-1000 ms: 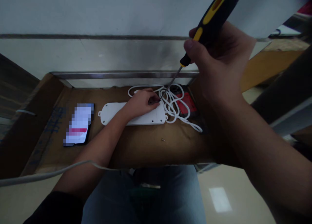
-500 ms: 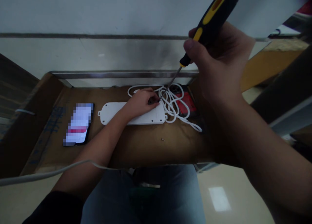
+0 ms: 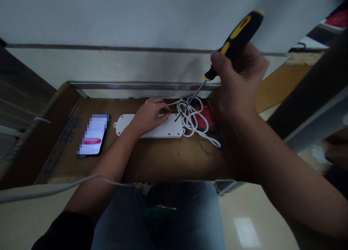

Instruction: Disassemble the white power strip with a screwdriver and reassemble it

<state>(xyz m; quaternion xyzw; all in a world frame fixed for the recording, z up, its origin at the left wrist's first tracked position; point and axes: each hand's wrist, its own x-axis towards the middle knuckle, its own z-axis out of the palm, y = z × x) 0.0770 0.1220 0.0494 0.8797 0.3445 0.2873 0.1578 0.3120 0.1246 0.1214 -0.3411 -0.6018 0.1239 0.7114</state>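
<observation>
My right hand (image 3: 239, 79) is closed round the black and yellow handle of a screwdriver (image 3: 235, 36), held high; its thin shaft slants down to a tip at the right end of a white power strip (image 3: 160, 129). My left hand (image 3: 149, 115) lies on top of that strip, fingers curled near the tip, pressing it onto the brown cardboard surface (image 3: 152, 163). The strip's white cable (image 3: 190, 121) is coiled just right of it. A small screw (image 3: 179, 154) lies loose on the cardboard in front of the strip.
A phone (image 3: 94, 140) with a lit screen lies left of the strip. A red and black object (image 3: 205, 115) sits under the cable coil. A metal rail (image 3: 141, 85) and a pale wall run behind. A grey cable (image 3: 54, 188) crosses the near edge.
The view has shifted a little. The screwdriver tip has come slightly away from my left fingers, and my right hand sits a bit lower in the picture.
</observation>
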